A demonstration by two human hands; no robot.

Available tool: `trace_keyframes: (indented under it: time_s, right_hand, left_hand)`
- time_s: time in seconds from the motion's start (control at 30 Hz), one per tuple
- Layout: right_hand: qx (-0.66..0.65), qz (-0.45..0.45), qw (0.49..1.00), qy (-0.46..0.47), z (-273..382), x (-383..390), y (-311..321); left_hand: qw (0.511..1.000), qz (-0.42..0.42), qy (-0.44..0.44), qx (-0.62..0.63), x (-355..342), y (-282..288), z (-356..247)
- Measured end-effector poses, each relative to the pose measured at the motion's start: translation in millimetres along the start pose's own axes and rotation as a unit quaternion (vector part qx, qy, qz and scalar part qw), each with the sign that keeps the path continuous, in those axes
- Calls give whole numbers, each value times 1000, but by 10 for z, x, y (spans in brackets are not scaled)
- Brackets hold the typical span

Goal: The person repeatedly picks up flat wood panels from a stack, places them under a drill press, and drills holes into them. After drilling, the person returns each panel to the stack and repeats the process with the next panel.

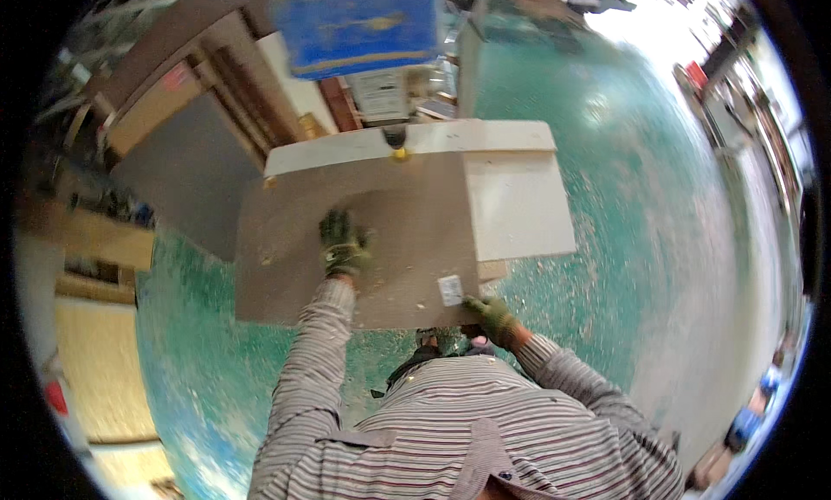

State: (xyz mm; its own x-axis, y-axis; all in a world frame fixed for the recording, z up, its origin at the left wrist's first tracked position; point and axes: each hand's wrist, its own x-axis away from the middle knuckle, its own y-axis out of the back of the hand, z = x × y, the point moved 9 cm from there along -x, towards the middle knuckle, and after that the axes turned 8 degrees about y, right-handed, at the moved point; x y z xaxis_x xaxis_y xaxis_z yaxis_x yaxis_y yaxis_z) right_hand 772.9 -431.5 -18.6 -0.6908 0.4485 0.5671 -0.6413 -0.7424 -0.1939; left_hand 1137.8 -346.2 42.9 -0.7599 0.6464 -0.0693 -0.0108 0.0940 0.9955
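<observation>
A brown board point(407, 214) lies flat in front of me, with a small white label point(450, 290) near its near right corner. My left hand point(346, 245), in a dark green work glove, rests on the board's top left of its middle; its fingers are stretched out and slightly blurred. At the near right corner, my gloved right hand point(493, 318) grips the board's edge, thumb on top and the other fingers mostly hidden. A white panel point(519, 201) shows beneath the board on the right, and a white strip point(502, 136) runs along the far side.
A black and yellow tool point(396, 141) sits at the far edge, below a blue bin point(355, 28). Several boards lean at the left, including a grey panel point(190, 167). Light wooden sheets point(102, 370) stand at the lower left. Chips litter the green floor point(623, 214).
</observation>
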Motion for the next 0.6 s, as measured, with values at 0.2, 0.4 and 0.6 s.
trace_keyframes:
  time_s: [0.2, 0.4, 0.6]
  right_hand:
    - [37, 9, 998, 43, -27, -204, -112]
    - [87, 0, 992, 86, 21, -176, -63]
    - [118, 32, 992, 23, 9, -169, -190]
  left_hand:
    - [1000, -11, -1, 1, 43, 189, 154]
    - [998, -58, -35, -17, 24, 283, 10]
    - [999, -27, -26, -18, 0, 246, 120]
